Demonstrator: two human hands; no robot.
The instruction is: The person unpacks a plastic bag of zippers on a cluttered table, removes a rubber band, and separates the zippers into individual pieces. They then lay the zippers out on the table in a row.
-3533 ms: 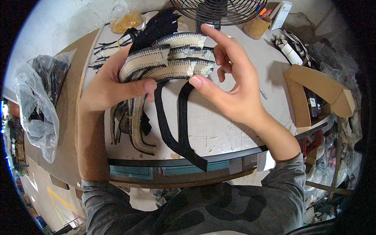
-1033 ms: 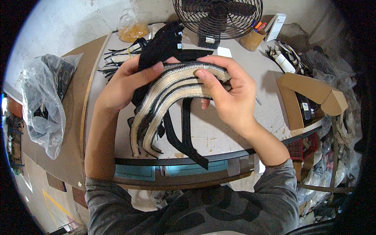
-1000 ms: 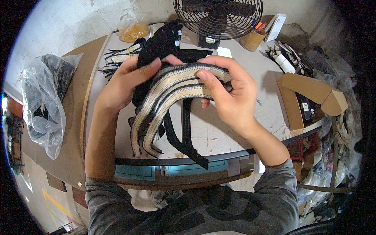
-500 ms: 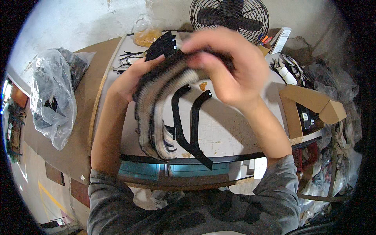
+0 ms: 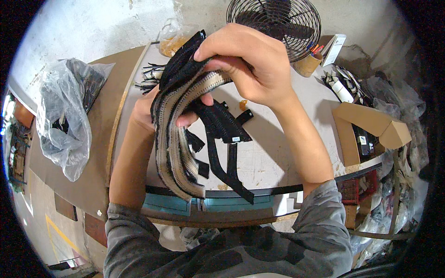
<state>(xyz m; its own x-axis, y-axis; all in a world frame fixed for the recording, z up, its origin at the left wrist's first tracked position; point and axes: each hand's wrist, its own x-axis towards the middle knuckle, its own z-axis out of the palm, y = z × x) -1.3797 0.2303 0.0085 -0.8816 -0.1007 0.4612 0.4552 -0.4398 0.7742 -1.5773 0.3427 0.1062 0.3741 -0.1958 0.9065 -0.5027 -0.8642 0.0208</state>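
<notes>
A bundle of knitted fabric strips (image 5: 172, 134), black and beige, hangs in a curve over the table. My left hand (image 5: 146, 109) is closed round its middle, with fingertips showing through on the inner side. At the top, my right hand (image 5: 255, 65) pinches the strips between thumb and fingers. Black strip ends (image 5: 222, 121) with a small white tag hang on the inner side, by my left fingertips. Under them, black strips (image 5: 232, 162) lie on the table, one reaching past its front edge.
A black fan (image 5: 273, 28) and a pen cup (image 5: 308, 64) stand at the back. To the right are an open cardboard box (image 5: 347, 134) and a pile of strips (image 5: 340, 85). A clear plastic bag (image 5: 65, 125) lies left. Blue trays (image 5: 236, 202) sit below the tabletop (image 5: 278, 153).
My right hand has moved a little left and slowed from a blur. Tagged black strip ends now hang beside my left fingertips, where the tabletop showed before.
</notes>
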